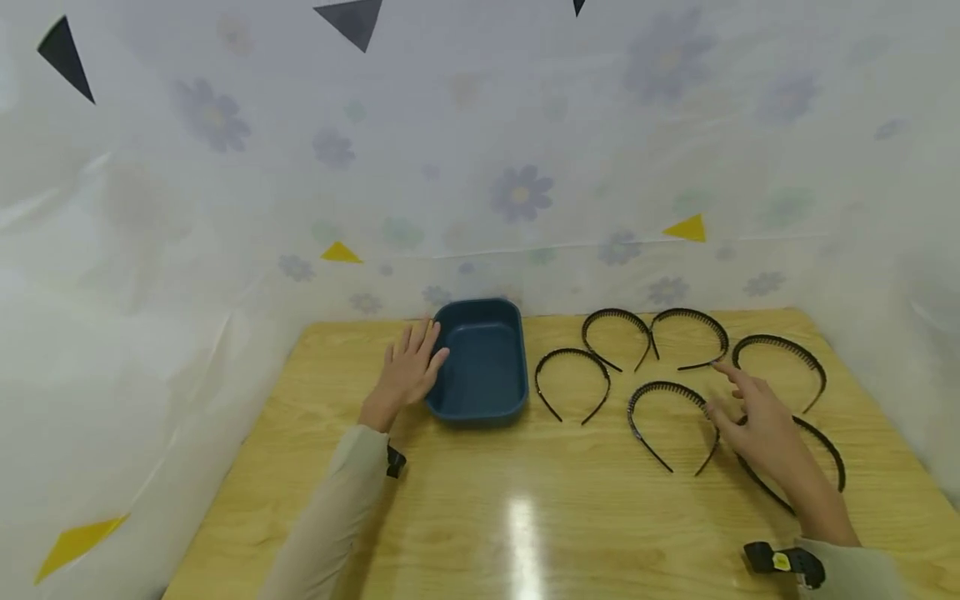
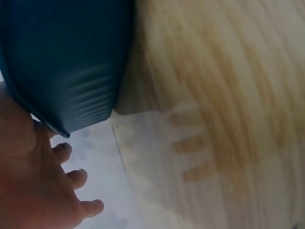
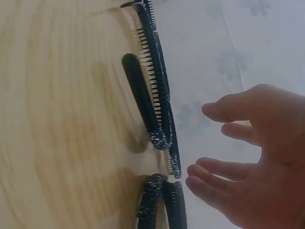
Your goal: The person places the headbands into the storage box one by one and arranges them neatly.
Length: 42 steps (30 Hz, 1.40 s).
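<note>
A dark blue rectangular bin (image 1: 483, 371) stands on the wooden table, its inside bare in the head view. My left hand (image 1: 405, 367) lies along the bin's left rim, fingers extended. In the left wrist view, that hand (image 2: 43, 176) is beside the bin's wall (image 2: 86, 62). Over the black toothed headbands on the right hovers my right hand (image 1: 765, 429), fingers spread and holding nothing. Nearest to it are a headband (image 1: 667, 385) on its left and another headband (image 1: 832, 454) partly hidden beneath it. In the right wrist view, the hand (image 3: 257, 162) is apart from a headband (image 3: 155, 81).
More headbands lie behind: one headband (image 1: 572, 352) right of the bin, two near the back edge, including a headband (image 1: 690, 312), and a headband (image 1: 780, 340) at the right. A flower-printed white sheet (image 1: 517, 125) hangs behind the wooden table (image 1: 450, 517).
</note>
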Available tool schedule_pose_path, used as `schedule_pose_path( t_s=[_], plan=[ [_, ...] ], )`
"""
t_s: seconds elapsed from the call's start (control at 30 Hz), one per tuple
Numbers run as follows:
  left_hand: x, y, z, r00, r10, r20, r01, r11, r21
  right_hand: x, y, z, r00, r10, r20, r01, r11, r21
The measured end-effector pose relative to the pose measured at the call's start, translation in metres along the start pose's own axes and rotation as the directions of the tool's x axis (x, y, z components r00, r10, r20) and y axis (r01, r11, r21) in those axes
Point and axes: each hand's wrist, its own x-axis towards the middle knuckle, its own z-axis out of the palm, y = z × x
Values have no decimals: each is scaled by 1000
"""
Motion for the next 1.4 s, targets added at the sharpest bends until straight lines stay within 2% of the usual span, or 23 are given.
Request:
schedule_pose_path(
  t_s=[0.2, 0.33, 0.57, 0.8, 1.03, 1.4],
  plan=[
    [-6, -3, 3, 1000, -19, 19, 19, 999, -26, 4, -2, 10, 999, 3, 47, -2, 1000, -18],
    [-12, -1, 6, 999, -15, 39, 16, 1000, -20, 4, 0, 14, 999, -1, 51, 3, 999, -51],
    [-32, 15, 12, 1000, 2, 15, -2, 1000, -6, 6, 3, 14, 998, -40, 55, 44, 996, -72],
    [-53, 31, 20, 999, 33, -10, -33, 999, -38, 5, 7, 12, 995, 7, 96, -2, 999, -47],
    [-73, 46, 22, 1000, 25, -16, -26, 998, -63, 7, 6, 15, 993, 42, 113, -36, 998, -58],
    [-90, 64, 28, 997, 47, -61, -53, 994, -92, 10, 2, 20, 998, 12, 69, -8, 998, -66]
  ],
)
